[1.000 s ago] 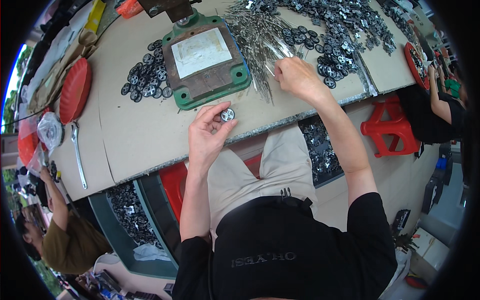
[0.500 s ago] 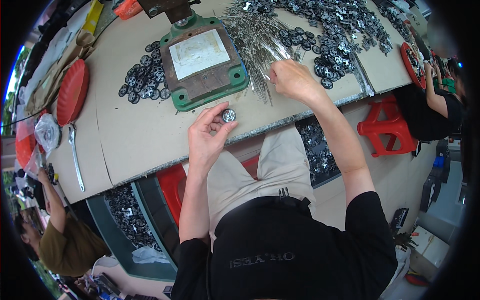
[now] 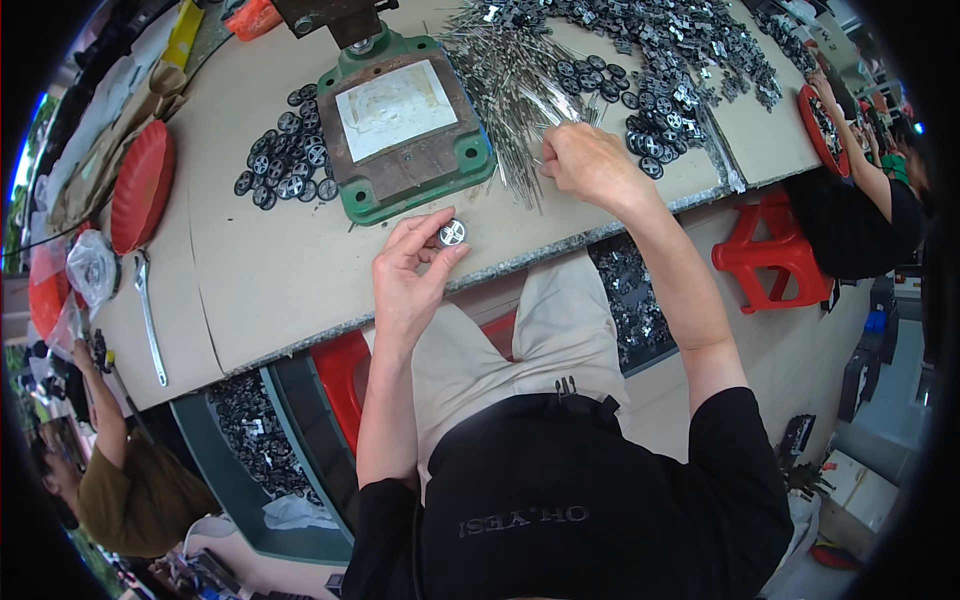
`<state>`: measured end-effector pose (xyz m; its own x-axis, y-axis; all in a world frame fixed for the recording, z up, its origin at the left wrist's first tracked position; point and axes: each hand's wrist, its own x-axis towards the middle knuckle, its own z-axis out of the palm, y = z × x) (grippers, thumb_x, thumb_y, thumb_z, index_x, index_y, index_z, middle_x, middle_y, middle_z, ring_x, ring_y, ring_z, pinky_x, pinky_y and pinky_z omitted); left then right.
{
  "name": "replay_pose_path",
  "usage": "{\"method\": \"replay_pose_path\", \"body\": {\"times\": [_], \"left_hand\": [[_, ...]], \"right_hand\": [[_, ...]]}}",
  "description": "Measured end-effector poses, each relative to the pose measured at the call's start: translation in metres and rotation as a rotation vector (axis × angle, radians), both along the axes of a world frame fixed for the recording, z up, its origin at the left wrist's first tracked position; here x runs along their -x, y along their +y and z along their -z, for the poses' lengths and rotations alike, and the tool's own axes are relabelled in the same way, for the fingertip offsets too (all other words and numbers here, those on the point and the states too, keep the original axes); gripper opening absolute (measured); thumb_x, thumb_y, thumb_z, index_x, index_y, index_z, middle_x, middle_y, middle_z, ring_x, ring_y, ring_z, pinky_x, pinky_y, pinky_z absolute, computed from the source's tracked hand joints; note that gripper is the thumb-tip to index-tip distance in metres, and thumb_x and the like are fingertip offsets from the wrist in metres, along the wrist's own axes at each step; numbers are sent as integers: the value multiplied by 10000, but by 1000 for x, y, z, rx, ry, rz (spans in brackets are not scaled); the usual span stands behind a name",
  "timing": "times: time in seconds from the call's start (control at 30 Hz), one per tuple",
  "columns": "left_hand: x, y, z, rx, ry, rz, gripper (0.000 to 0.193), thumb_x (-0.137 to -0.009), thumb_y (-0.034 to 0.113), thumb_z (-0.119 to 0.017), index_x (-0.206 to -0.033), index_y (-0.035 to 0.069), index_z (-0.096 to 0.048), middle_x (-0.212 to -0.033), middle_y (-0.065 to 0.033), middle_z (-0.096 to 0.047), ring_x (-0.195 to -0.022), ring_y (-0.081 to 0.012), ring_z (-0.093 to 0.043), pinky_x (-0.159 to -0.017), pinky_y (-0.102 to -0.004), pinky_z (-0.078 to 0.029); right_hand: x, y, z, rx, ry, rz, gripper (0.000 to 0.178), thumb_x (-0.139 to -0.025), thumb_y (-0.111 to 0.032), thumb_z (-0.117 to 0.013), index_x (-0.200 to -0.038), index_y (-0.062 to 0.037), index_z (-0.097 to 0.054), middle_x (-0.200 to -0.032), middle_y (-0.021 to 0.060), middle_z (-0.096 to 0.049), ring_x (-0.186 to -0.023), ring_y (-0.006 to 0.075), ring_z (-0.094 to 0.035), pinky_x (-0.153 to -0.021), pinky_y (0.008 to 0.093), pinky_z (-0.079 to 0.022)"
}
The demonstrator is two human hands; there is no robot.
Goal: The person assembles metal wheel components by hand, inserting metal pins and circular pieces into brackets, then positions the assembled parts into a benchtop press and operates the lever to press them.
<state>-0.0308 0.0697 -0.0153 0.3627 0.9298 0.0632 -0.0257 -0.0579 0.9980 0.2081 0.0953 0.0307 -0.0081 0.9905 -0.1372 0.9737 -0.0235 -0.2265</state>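
Near the front edge of the worktable (image 3: 265,285), in the head view, the left hand (image 3: 408,262) has barely shifted over the last second, and the right hand (image 3: 592,165) remains bent over the thin metal rods (image 3: 498,75), so the handling stands at much the same point. A spoked black toy wheel (image 3: 452,233) sits pinched between left thumb and fingertips, just in front of the green press base (image 3: 368,205). The right fingers are curled; whether they grip a rod, I cannot tell.

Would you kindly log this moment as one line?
left hand: holding small wheel | right hand: at metal rods, grip unclear | press base: between wheel pile and metal rods
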Motion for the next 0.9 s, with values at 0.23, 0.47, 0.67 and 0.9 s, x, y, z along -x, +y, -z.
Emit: {"method": "replay_pose_path", "body": {"times": [0.23,0.47,0.67,0.9], "left_hand": [[1,0,1,-3,-1,11,407,-766,-87,-632,-1164,-43,-555,-1018,-52,-536,-842,-87,-539,-762,-204,-465],[3,0,1,-20,22,18,399,-743,-80,-661,-1131,-44,-573,-991,-66,-550,-831,-94,-558,-727,-202,-475],[-2,0,2,-63,33,5,367,-717,-60,-689,-1073,-34,-608,-958,-68,-572,-751,-83,-554,-657,-194,-465],[-1,-1,0,-105,145,2,368,-712,-69,-689,-1071,-40,-611,-978,-80,-578,-735,-78,-543,-640,-188,-460]], "right_hand": [[-4,-4,1,39,69,13,106,-751,-60,-542,-801,20,-591,-772,203,-623,-821,366,-601,-736,430,-464],[5,-22,-4,-218,383,87,128,-818,-27,-524,-928,27,-561,-756,131,-619,-668,251,-600,-646,320,-474],[49,-50,6,-80,1443,139,122,-860,-72,-585,-948,11,-601,-799,24,-633,-684,63,-574,-573,206,-436],[65,-46,26,-44,1551,125,122,-861,-77,-602,-942,14,-603,-840,33,-631,-736,66,-578,-658,185,-467]]}}
